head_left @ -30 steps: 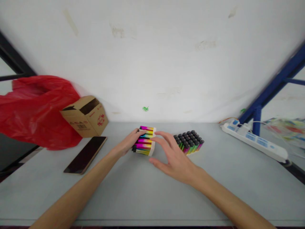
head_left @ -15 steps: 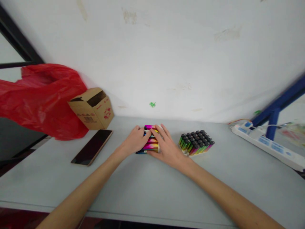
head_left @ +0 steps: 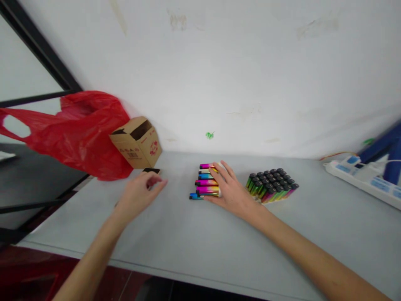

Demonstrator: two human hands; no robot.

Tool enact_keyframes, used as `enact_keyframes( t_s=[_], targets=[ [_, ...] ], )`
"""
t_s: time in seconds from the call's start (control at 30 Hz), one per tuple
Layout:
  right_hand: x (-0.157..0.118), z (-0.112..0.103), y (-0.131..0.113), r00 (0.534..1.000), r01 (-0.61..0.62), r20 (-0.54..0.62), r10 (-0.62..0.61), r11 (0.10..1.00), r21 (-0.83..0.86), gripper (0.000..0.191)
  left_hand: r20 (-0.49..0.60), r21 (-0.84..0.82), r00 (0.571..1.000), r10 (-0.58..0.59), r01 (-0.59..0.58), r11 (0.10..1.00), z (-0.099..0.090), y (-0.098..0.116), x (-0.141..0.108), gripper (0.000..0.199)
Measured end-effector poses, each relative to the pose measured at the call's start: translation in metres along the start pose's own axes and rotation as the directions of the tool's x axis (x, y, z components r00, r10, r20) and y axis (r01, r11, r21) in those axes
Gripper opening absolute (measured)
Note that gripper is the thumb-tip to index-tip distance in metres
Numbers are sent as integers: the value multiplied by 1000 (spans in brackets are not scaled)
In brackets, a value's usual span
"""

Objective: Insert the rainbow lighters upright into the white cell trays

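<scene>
Tubes (head_left: pixel 205 182) in bright colours lie on the table (head_left: pixel 188 246) beneath the right hand (head_left: pixel 233 194), whose wide grip now steadies them alone, the left hand (head_left: pixel 137 195), too blurred to tell whether its curled fingers hold anything, having pulled away to the phone (head_left: pixel 152 170).

A small workroom or packing corner was suggested, though the exact kind could not be settled. A plain grey tabletop (head_left: pixel 188 242) was set against a scuffed white wall (head_left: pixel 225 62), flanked by black (head_left: pixel 40 46) and blue metal framing (head_left: pixel 392 154). A white power strip (head_left: pixel 360 180), a printed cardboard box (head_left: pixel 134 152), a red plastic carrier bag (head_left: pixel 84 138) and grouped black-capped tubes (head_left: pixel 271 184) were seen there.
</scene>
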State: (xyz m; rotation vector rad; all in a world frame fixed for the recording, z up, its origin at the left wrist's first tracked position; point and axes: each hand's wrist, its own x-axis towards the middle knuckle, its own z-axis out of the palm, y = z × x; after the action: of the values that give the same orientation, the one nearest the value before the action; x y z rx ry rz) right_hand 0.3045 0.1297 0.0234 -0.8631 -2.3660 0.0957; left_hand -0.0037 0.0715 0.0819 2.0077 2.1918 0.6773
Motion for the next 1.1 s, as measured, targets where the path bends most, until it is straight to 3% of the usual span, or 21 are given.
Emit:
enact_keyframes(
  t_s=[0.07, 0.13, 0.2, 0.27, 0.3, 0.4, 0.57, 0.77, 1.1],
  targets=[
    [-1, 1, 0, 1000, -8, -3, 8, 1000, 3, 82, 135, 100, 982, -131, 118, 988, -29, -42, -3, 51],
    [-1, 1, 0, 1000, -24, -4, 24, 1000, 9, 82, 315, 123, 929, -194, 163, 979, -53, -79, -2, 53],
    [-2, 1, 0, 999, -31, -8, 31, 999, 21, 81, 551, 83, 796, -249, 245, 966, -67, -104, 0, 54],
    [-2, 1, 0, 999, -31, -11, 31, 999, 30, 81, 684, 77, 672, -283, 319, 944, -72, -114, 4, 53],
    [-2, 1, -1, 999, -31, -11, 32, 999, 32, 81, 712, 86, 631, -306, 355, 931, -72, -114, 7, 53],
    [-2, 1, -1, 999, -42, -11, 43, 999, 33, 82, 731, 139, 565, -383, 425, 894, -71, -104, 16, 53],
    [-2, 2, -1, 999, -35, -18, 36, 998, 46, 82, 767, 164, 520, -376, 408, 898, -73, -93, 28, 53],
    [-3, 2, 0, 999, -34, -16, 35, 999, 38, 82, 747, 191, 474, -467, 520, 833, -70, -97, 31, 46],
    [-3, 3, 2, 1000, -22, -15, 23, 999, 39, 82, 768, 202, 471, -433, 464, 862, -70, -91, 32, 51]
  ],
)
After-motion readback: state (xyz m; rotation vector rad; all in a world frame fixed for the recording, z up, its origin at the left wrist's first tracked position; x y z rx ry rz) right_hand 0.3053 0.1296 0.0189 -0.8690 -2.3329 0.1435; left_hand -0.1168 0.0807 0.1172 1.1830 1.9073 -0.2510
